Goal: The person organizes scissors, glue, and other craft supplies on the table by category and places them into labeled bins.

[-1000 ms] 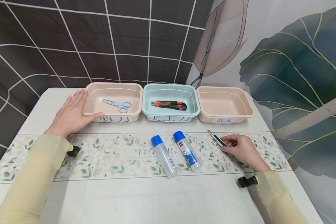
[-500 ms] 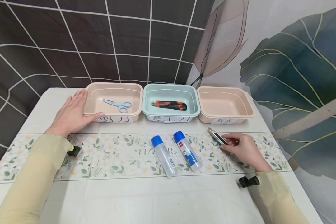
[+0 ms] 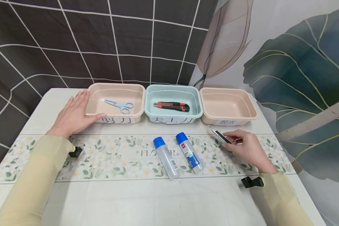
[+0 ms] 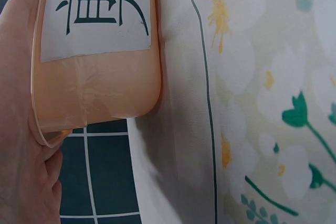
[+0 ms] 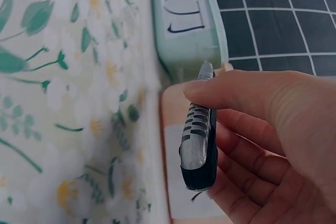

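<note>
My right hand (image 3: 250, 149) pinches a silver-and-black utility knife (image 3: 221, 136) between thumb and fingers, its tip pointing toward the bins. In the right wrist view the knife (image 5: 197, 145) shows its ribbed grip, with the thumb over its upper part. At the far left, my left hand (image 3: 73, 114) rests with straight fingers along the side of a pink bin (image 3: 135, 120), its thumb at the front rim. Inside that bin lie light blue scissors (image 3: 121, 106). The blue bin (image 3: 196, 103) beside it holds a black-and-red utility knife (image 3: 172, 106).
A second pink bin (image 3: 228, 106) with a paper label stands at the right end of the row. Two blue-capped glue bottles, a plain one (image 3: 168, 161) and one with a blue label (image 3: 191, 157), lie on the flowered strip (image 3: 101, 157). A dark grid-patterned backdrop (image 3: 130, 37) hangs behind.
My right hand has risen slightly with the utility knife, which has tilted and shifted a little toward the bins. The left hand stays in place on the left pink bin.
</note>
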`<action>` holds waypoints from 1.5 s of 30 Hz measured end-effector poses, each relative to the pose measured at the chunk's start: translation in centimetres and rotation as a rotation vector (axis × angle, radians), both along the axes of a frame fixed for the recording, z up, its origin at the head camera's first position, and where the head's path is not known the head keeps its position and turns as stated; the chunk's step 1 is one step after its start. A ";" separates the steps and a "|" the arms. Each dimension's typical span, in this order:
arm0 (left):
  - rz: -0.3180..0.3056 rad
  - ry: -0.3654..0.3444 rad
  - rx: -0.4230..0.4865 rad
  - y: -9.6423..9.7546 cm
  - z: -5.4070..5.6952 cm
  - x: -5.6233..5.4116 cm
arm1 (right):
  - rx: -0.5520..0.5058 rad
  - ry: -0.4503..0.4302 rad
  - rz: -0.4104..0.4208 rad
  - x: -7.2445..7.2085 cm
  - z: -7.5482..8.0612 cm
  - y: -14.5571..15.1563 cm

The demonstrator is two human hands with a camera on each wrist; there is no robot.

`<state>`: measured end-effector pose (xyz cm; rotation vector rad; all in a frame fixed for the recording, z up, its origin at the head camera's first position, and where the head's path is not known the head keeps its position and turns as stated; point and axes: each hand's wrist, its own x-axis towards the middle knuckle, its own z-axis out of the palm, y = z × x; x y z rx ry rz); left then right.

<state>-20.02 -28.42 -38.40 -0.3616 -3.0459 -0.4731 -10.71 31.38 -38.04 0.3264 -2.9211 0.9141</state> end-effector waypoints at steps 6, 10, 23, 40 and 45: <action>0.003 -0.006 0.004 0.0 0.0 0.0 | -0.009 0.058 0.038 -0.2 0.7 -0.4; 0.006 -0.007 0.003 0.1 0.0 0.0 | -0.009 0.085 0.056 -0.3 1.2 -0.9; 0.003 0.000 0.003 0.0 -0.1 0.1 | -0.009 0.095 0.097 -1.2 2.2 -2.5; 0.006 0.001 0.002 0.0 -0.2 -0.1 | -0.083 0.130 0.163 -2.5 3.7 -4.3; 0.004 0.005 0.004 0.0 -0.1 -0.1 | -0.090 0.120 0.178 -2.8 4.2 -5.1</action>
